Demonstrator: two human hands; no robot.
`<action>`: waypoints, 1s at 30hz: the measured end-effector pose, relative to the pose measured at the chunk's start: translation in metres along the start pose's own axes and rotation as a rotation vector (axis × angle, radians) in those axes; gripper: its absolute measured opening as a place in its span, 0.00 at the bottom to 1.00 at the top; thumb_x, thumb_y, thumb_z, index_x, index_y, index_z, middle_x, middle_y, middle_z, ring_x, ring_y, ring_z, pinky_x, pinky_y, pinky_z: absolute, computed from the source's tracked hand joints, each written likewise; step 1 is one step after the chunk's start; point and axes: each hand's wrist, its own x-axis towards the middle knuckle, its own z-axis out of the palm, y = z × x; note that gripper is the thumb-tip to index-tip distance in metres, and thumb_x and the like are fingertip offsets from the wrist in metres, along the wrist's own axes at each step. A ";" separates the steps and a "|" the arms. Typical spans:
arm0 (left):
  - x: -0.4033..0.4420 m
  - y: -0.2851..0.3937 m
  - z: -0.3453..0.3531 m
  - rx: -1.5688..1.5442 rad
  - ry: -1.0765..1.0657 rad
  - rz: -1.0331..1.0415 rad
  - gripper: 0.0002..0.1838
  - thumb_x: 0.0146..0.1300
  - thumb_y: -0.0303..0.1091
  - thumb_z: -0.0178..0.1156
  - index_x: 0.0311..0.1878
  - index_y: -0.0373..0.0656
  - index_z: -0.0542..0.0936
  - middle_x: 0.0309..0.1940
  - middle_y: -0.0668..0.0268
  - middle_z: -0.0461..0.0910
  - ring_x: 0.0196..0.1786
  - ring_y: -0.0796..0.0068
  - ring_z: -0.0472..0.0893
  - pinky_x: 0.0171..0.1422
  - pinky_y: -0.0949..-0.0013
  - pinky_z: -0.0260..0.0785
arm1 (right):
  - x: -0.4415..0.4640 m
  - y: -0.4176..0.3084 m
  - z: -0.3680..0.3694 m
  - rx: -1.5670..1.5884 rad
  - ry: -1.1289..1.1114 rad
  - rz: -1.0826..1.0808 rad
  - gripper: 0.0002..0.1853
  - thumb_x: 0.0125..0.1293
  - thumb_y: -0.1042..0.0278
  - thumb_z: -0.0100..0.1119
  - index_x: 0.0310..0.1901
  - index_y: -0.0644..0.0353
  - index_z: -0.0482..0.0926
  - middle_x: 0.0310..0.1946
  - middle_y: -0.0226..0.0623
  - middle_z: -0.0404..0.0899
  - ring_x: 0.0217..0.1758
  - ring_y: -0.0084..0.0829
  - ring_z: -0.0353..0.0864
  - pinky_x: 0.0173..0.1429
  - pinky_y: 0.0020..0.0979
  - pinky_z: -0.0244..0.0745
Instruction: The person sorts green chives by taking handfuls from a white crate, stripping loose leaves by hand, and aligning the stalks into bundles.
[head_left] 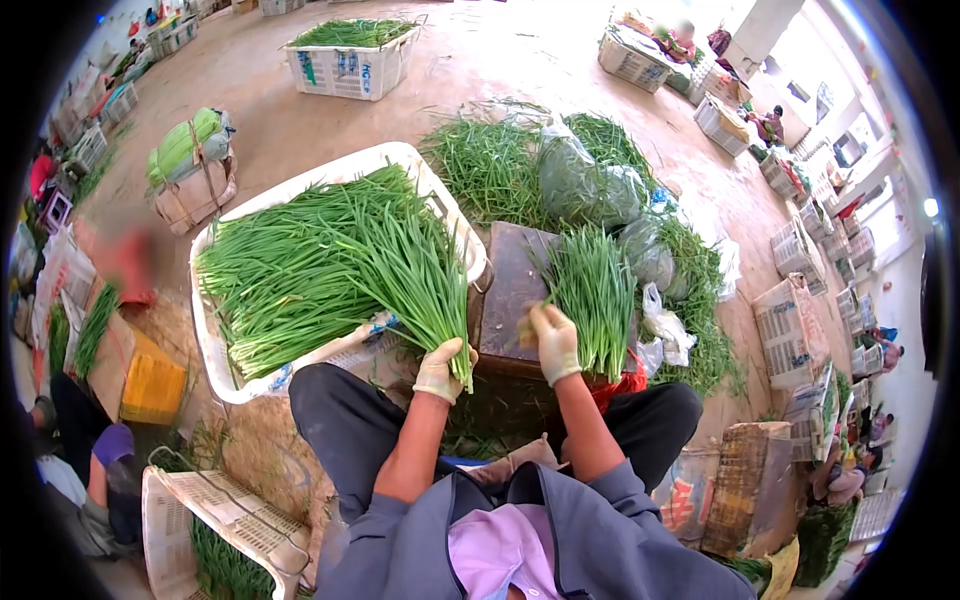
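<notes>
My left hand, in a pale glove, is closed round the stalk ends of a bunch of garlic chives. The leaves fan up and left over a white plastic crate full of more chives. My right hand, also gloved, is over the near part of a dark wooden box, just left of a second bunch of chives lying on it. Motion smears the right fingertips, so whether they hold anything is unclear.
Loose greens and plastic bags lie beyond the box. Another crate of greens stands farther off. A tilted crate is at lower left. A person's arm shows at the left, and several people work along the right.
</notes>
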 end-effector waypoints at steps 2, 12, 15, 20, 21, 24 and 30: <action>0.000 -0.001 0.004 0.103 0.046 0.049 0.14 0.59 0.19 0.64 0.49 0.40 0.81 0.39 0.64 0.83 0.36 0.67 0.84 0.42 0.62 0.81 | 0.019 0.072 -0.046 -1.130 -0.352 -0.382 0.22 0.71 0.56 0.59 0.54 0.69 0.78 0.43 0.52 0.85 0.45 0.45 0.86 0.53 0.39 0.80; -0.002 -0.062 -0.017 1.517 -0.017 0.579 0.58 0.52 0.47 0.72 0.75 0.39 0.43 0.61 0.44 0.74 0.62 0.50 0.77 0.64 0.55 0.71 | 0.015 0.030 0.081 -0.705 -0.271 0.032 0.52 0.43 0.51 0.79 0.65 0.69 0.63 0.52 0.58 0.80 0.58 0.52 0.80 0.61 0.41 0.75; -0.044 -0.021 0.033 1.419 -0.148 0.131 0.61 0.49 0.40 0.76 0.76 0.40 0.41 0.54 0.48 0.79 0.57 0.57 0.81 0.58 0.59 0.75 | 0.031 0.050 0.063 -0.514 -0.335 -0.045 0.33 0.48 0.65 0.74 0.56 0.67 0.74 0.45 0.44 0.83 0.48 0.34 0.83 0.55 0.33 0.76; -0.022 0.028 0.016 1.038 -0.042 -0.042 0.41 0.62 0.44 0.69 0.73 0.35 0.63 0.56 0.56 0.79 0.58 0.68 0.79 0.62 0.64 0.72 | 0.015 0.002 0.025 -0.183 -0.540 0.167 0.21 0.54 0.70 0.68 0.50 0.66 0.80 0.41 0.34 0.84 0.43 0.24 0.81 0.51 0.29 0.77; -0.026 0.026 0.017 0.820 -0.064 -0.071 0.44 0.62 0.53 0.68 0.72 0.34 0.63 0.59 0.56 0.78 0.61 0.66 0.78 0.64 0.63 0.70 | 0.007 -0.002 0.025 -0.106 -0.593 0.196 0.21 0.55 0.70 0.68 0.51 0.66 0.79 0.42 0.34 0.83 0.44 0.25 0.81 0.52 0.29 0.76; -0.013 0.017 0.030 0.408 -0.447 -0.008 0.46 0.60 0.58 0.68 0.71 0.34 0.66 0.59 0.57 0.78 0.62 0.64 0.77 0.66 0.61 0.70 | -0.015 -0.011 0.028 -0.140 -0.816 0.281 0.26 0.54 0.69 0.68 0.55 0.67 0.75 0.43 0.34 0.81 0.48 0.26 0.79 0.56 0.30 0.75; -0.025 0.020 0.129 0.812 -0.412 0.354 0.26 0.56 0.35 0.73 0.57 0.38 0.79 0.51 0.58 0.84 0.53 0.62 0.83 0.60 0.60 0.75 | -0.012 -0.037 0.017 -0.424 -0.802 -0.261 0.35 0.49 0.62 0.78 0.59 0.63 0.75 0.51 0.39 0.81 0.56 0.25 0.77 0.60 0.32 0.73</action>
